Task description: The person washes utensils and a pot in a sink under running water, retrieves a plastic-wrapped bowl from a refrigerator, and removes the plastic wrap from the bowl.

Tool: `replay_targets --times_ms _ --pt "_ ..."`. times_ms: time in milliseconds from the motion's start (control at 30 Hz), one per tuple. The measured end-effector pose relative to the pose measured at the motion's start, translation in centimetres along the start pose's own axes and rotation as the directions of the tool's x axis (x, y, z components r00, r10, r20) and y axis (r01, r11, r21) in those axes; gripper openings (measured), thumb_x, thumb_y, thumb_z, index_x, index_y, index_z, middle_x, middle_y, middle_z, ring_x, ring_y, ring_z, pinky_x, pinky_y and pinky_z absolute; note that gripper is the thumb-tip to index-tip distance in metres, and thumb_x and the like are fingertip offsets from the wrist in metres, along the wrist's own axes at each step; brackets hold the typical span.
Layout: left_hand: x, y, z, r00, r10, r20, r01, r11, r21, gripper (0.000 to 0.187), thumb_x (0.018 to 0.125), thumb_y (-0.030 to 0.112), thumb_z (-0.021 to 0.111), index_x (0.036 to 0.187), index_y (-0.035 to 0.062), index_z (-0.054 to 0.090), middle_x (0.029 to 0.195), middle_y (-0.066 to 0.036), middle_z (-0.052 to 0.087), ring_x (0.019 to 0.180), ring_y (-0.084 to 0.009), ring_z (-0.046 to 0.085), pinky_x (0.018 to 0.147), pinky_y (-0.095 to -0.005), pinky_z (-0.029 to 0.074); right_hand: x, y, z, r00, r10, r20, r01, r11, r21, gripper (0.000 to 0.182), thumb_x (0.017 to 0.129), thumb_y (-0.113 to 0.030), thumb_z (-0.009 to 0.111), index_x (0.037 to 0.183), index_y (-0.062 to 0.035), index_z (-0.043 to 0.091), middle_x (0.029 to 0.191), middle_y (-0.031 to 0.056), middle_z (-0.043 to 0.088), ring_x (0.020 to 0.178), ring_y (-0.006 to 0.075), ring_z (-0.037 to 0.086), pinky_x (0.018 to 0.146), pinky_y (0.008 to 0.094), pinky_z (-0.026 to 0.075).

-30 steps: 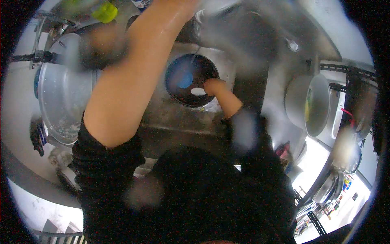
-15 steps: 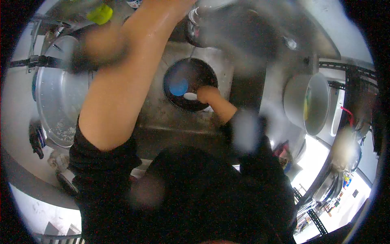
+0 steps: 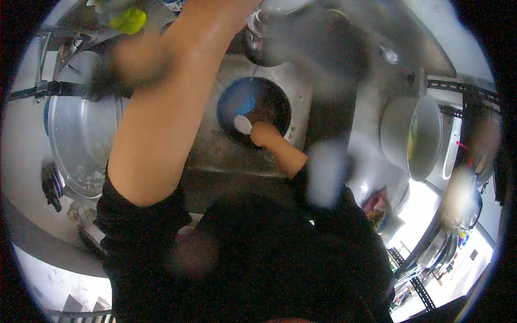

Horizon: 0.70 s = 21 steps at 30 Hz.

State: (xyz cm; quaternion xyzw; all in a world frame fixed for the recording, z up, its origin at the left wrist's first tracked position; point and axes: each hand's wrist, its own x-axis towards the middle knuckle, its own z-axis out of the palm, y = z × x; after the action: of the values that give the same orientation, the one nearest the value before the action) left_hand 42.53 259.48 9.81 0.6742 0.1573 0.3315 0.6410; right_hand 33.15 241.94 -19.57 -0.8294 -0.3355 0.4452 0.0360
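In the sink (image 3: 207,156), a round dark pan (image 3: 222,121) sits below the metal tap (image 3: 257,40). My right hand (image 3: 261,133) is closed at the pan's lower right, and a white spoon-like utensil (image 3: 243,124) sticks out from its fingers into the pan. A blue round thing (image 3: 244,103) lies inside the pan, above the utensil. My left arm stretches up past the pan to the top edge, where my left hand (image 3: 245,12) is near the tap; its fingers do not show.
A large translucent tub (image 3: 83,145) stands on the left. To the right is a big pale bowl (image 3: 398,129), tilted. A yellow-green object (image 3: 129,20) lies at the upper left. Metal cookware (image 3: 433,248) is at the lower right. Blurred spots cover parts of the view.
My right hand has moved slightly left and down in the pan, and the white utensil now points up and left. The blue thing sits a little higher and further right.
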Motion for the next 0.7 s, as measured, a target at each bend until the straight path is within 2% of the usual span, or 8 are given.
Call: replay_targets --times_ms 67,233,333,433,500,567,600,700 --pt "-0.7 0.9 0.3 0.999 -0.048 0.023 0.049 0.997 -0.063 0.079 0.071 0.035 0.059 0.122 -0.0156 0.027 0.126 -0.030 0.029 0.111 -0.0303 0.040 0.093 -0.0294 0.031 -0.4 -2.1 -1.0 0.987 -0.133 0.095 0.133 0.991 0.009 0.023 0.071 -0.015 0.049 0.084 0.0006 0.061 0.084 0.0191 0.061 0.076 0.0343 0.060 0.066 0.0430 0.049" --pt "-2.9 3.6 0.8 0.986 -0.038 0.161 0.068 0.981 -0.182 0.086 0.071 0.035 0.059 0.124 -0.0172 0.016 0.123 -0.030 0.032 0.109 -0.0300 0.041 0.090 -0.0285 0.034 3.9 -5.1 2.1 0.988 -0.137 0.076 0.138 0.990 -0.008 0.020 0.073 -0.011 0.048 0.080 0.0020 0.062 0.087 0.0219 0.059 0.083 0.0319 0.059 0.070 0.0430 0.047" --pt "-3.3 3.8 1.2 0.993 -0.050 0.105 0.069 0.979 -0.191 0.087 0.071 0.033 0.060 0.124 -0.0177 0.015 0.120 -0.029 0.036 0.107 -0.0276 0.043 0.089 -0.0266 0.035 3.8 -3.8 2.8 0.980 0.076 -0.186 -0.029 0.969 0.244 0.018 0.071 -0.008 0.052 0.080 0.0024 0.062 0.086 0.0209 0.060 0.080 0.0321 0.060 0.068 0.0433 0.047" --pt "-1.5 4.6 -0.3 0.922 -0.334 0.197 0.387 0.832 -0.398 0.074 0.072 0.031 0.060 0.119 -0.0158 0.027 0.110 -0.024 0.045 0.100 -0.0229 0.047 0.084 -0.0244 0.038 4.9 -3.7 1.6 0.994 0.089 0.065 -0.102 0.965 0.239 0.015 0.068 -0.008 0.056 0.076 0.0025 0.063 0.082 0.0206 0.060 0.075 0.0323 0.060 0.064 0.0415 0.048" --pt "-0.2 3.5 -0.8 0.926 -0.280 0.253 0.366 0.831 -0.419 0.062 0.072 0.029 0.060 0.112 -0.0132 0.037 0.100 -0.020 0.050 0.092 -0.0192 0.049 0.078 -0.0232 0.040 3.5 -4.8 -0.2 0.992 -0.085 0.096 0.082 0.996 0.040 0.015 0.067 -0.010 0.059 0.073 0.0023 0.063 0.080 0.0202 0.061 0.073 0.0322 0.061 0.062 0.0403 0.048" --pt "-0.4 1.4 -0.2 0.972 -0.028 0.232 0.105 0.939 -0.327 0.051 0.073 0.027 0.059 0.103 -0.0100 0.042 0.090 -0.014 0.051 0.083 -0.0157 0.050 0.070 -0.0222 0.041 4.5 -5.5 2.9 0.988 0.033 -0.149 -0.008 0.986 0.168 0.017 0.064 -0.014 0.063 0.068 0.0021 0.063 0.079 0.0189 0.061 0.070 0.0317 0.060 0.061 0.0383 0.049" --pt "-0.5 0.9 0.1 0.974 0.048 0.223 0.022 0.954 -0.298 0.046 0.074 0.027 0.059 0.100 -0.0084 0.044 0.085 -0.012 0.052 0.078 -0.0141 0.050 0.066 -0.0217 0.042 6.2 -5.8 4.3 0.996 -0.002 -0.092 0.004 1.000 0.025 0.017 0.064 -0.015 0.063 0.069 0.0016 0.063 0.080 0.0183 0.061 0.071 0.0316 0.060 0.061 0.0385 0.049" --pt "-0.8 1.6 0.5 0.977 -0.001 0.214 0.070 0.947 -0.315 0.038 0.074 0.025 0.058 0.094 -0.0050 0.046 0.078 -0.008 0.051 0.069 -0.0111 0.049 0.058 -0.0204 0.041 9.6 -5.2 6.4 0.991 -0.062 -0.123 0.037 0.980 -0.195 0.016 0.064 -0.015 0.063 0.070 -0.0006 0.064 0.080 0.0164 0.061 0.071 0.0312 0.060 0.062 0.0391 0.049"
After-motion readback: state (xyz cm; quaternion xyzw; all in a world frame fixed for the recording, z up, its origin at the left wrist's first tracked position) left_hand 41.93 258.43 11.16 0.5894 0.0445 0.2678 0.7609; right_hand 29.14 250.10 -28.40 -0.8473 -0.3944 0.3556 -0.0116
